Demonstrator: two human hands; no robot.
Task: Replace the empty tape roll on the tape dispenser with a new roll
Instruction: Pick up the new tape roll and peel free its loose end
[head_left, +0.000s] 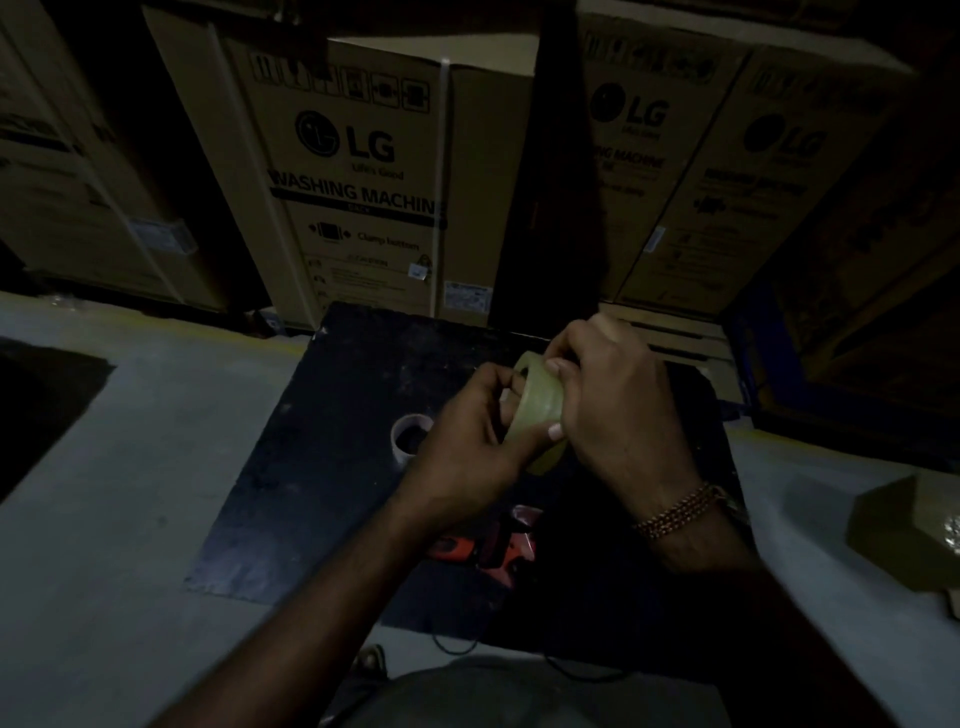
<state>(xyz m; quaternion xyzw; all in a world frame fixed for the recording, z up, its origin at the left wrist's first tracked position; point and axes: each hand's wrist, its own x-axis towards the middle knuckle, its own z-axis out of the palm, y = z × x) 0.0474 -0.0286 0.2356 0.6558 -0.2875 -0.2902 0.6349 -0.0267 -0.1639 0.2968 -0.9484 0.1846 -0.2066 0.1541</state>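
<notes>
The head view, the only one, is dim and shows two bare hands meeting over a black mat (322, 467) laid on a grey floor (130, 519). There is one full tape roll (537, 402), yellowish and translucent, held up in the air above the middle of the mat, tilted so its open core faces left and a little toward the far side. The right hand (618, 400) wraps over the roll from the right, thumb and fingertips pressed on its outer band, so it is closed around the roll. The left hand (467, 441) comes in from the near left and its fingers curl at the roll's open side (whether they pinch the tape end or only steady the core is hard to make out). A beaded bracelet (675, 512) circles the right wrist. One empty roll core (410, 434), pale and ring-shaped, lies flat on the mat just left of the left hand, partly covered by it. One orange-red tape dispenser (498, 540) lies on the mat nearer the person, mostly hidden under the two forearms, so its shape is unclear. At the far side stand at least four large cardboard boxes (363, 171), two plainly printed with a washing-machine label, the others cut off or lost in shadow. A smaller piece of cardboard (904, 530) sits at the right edge, cut off by the frame.
</notes>
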